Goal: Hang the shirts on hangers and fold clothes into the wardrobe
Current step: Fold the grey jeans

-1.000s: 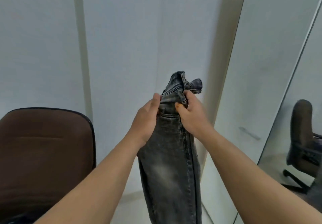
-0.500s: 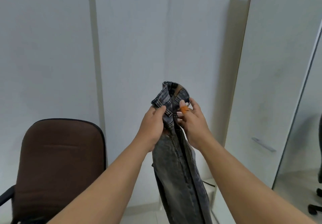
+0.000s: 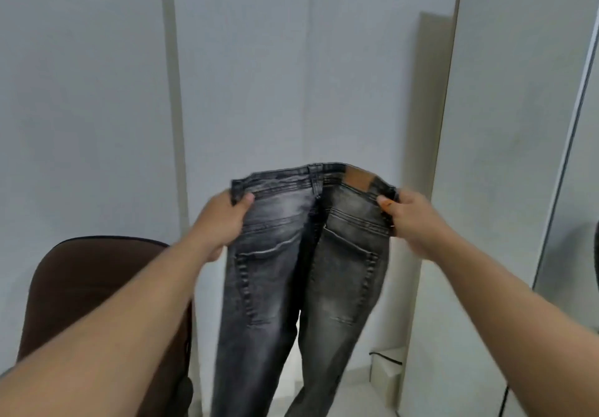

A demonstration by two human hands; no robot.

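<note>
A pair of dark grey washed jeans (image 3: 291, 270) hangs in the air in front of me, its back side with both rear pockets and a brown leather patch facing me. My left hand (image 3: 223, 222) grips the left end of the waistband, thumb on top. My right hand (image 3: 411, 218) grips the right end of the waistband. The waistband is stretched wide between them and both legs hang down out of the frame.
A brown office chair (image 3: 94, 303) stands at the lower left against the white wall. A white wardrobe door (image 3: 505, 157) stands on the right, with a mirror (image 3: 580, 222) at the far right edge. A small white box (image 3: 387, 368) sits on the floor by the wardrobe.
My hands were close together on the bunched waistband; they have moved apart and spread the jeans open flat, back side toward me.
</note>
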